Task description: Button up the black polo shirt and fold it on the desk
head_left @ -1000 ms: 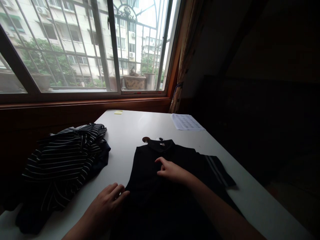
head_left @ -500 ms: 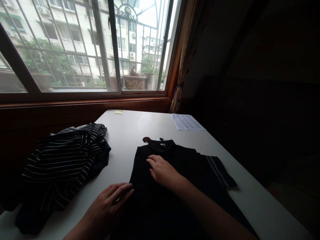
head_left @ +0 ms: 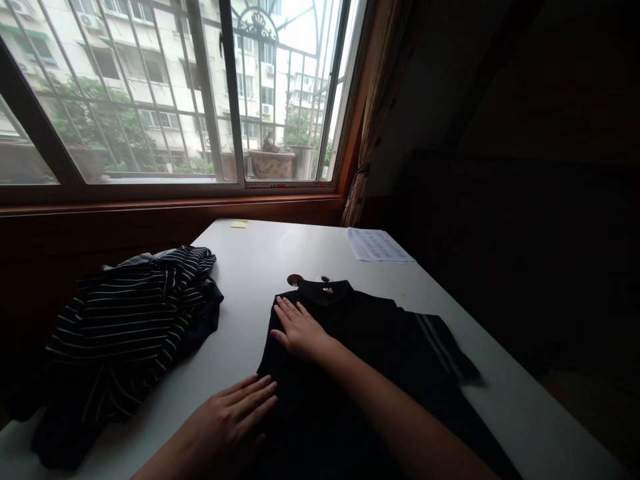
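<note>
A black polo shirt (head_left: 380,353) lies spread on the white table, its collar toward the window. Two pale stripes band the sleeve (head_left: 445,343) on the right; on the left no sleeve shows sticking out. My right hand (head_left: 300,328) rests flat on the shirt near its left shoulder, fingers stretched out. Lower down, my left hand (head_left: 233,415) lies across the shirt's left edge with its fingers extended and its thumb partly hidden. Neither hand grips the cloth.
A heap of striped dark clothes (head_left: 125,327) lies on the left of the white table (head_left: 260,250). Printed sheets (head_left: 380,245) and a yellow sticky note (head_left: 239,224) lie toward the far edge. Beyond the shirt's collar is a round hole (head_left: 295,280). A barred window (head_left: 170,93) stands behind.
My right hand has slid left and slightly away from me over the shirt, to its left shoulder. My left hand has shifted slightly right and toward me, its fingers now flatter on the edge.
</note>
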A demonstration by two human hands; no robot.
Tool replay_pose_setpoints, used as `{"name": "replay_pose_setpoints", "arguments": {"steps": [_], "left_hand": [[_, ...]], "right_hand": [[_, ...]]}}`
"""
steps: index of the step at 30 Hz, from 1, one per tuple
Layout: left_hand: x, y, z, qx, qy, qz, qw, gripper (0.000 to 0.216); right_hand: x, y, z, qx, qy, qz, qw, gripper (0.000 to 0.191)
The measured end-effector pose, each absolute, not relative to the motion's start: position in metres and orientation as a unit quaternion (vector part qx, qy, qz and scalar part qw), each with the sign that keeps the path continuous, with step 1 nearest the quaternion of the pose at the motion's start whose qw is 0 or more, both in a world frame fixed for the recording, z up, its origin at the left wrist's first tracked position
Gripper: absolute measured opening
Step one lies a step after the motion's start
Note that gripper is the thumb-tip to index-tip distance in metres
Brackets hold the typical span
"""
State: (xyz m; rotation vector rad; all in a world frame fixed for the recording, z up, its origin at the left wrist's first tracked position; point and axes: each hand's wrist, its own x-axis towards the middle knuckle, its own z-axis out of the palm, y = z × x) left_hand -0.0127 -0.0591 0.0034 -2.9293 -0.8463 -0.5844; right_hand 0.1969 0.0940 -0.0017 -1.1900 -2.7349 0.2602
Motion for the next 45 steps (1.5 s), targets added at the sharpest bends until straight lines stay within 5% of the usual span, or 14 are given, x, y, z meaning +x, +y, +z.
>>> {"name": "replay_pose_setpoints", "arguments": {"steps": [24, 32, 45], "left_hand": [[-0.012, -0.06, 0.007, -0.954, -0.238, -0.181, 0.001, 0.058], [-0.011, -0.06, 0.011, -0.957, -0.239, -0.165, -0.017, 0.058], [-0.013, -0.053, 0.003, -0.945, -0.289, -0.148, 0.036, 0.056]], "right_hand": [[0.247, 0.095, 0.011, -0.387, -0.906, 0.056, 0.165, 0.058], [0.272, 0.04, 0.015, -0.335, -0.935, 0.097, 0.067, 0.061], [0.297, 0.015, 0.022, -0.322, -0.937, 0.125, 0.042, 0.065]]}}
